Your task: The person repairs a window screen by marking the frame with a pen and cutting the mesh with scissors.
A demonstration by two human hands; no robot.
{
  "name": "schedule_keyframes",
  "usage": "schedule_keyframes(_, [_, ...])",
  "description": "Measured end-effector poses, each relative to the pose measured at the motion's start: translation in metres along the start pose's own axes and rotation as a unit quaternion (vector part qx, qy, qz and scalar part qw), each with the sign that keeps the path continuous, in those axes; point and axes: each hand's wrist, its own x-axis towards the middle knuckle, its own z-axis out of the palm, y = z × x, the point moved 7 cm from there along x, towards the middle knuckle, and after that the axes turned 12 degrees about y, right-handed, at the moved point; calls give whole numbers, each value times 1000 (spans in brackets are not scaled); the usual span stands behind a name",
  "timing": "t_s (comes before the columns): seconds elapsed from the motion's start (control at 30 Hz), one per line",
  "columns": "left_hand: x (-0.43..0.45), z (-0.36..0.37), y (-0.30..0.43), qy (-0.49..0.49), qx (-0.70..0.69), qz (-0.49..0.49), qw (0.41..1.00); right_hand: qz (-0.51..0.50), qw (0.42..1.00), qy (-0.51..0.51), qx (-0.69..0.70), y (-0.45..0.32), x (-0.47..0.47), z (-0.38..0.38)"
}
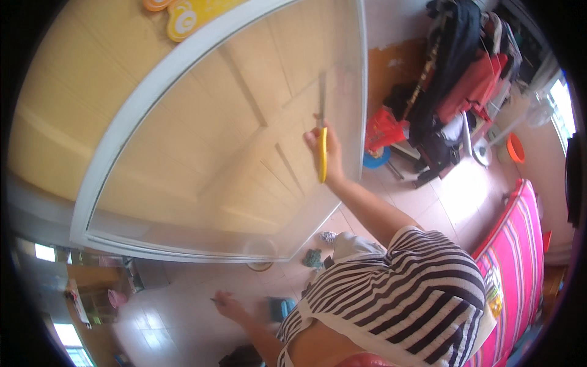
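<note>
My right hand grips a yellow-handled tool. From it a long, narrow dark blade or shaft points up across a large white-framed glass panel. Whether the tool touches the glass cannot be told. Pale yellow panelled boards show through or in the glass. Lower and to the left, my left hand is held out over the tiled floor, apart from the panel. Its fingers are closed around a small dark object, too blurred to name.
Clothes and bags hang on a rack at the upper right, with a blue basin below. A pink striped cloth covers furniture on the right. A round container stands by the panel's lower edge, and a teal box is on the floor.
</note>
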Motion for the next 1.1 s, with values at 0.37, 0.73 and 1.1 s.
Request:
schedule_keyframes(0.37, [91,48,154,63,-58,76,993,222,941,159,-200,198,34,-134])
schedule_keyframes(0.73, [86,69,152,174,14,-1,985,123,956,189,-187,169,162,-66])
schedule_keyframes(1.1, [91,69,141,229,-11,-21,973,101,968,201,-111,145,179,-55])
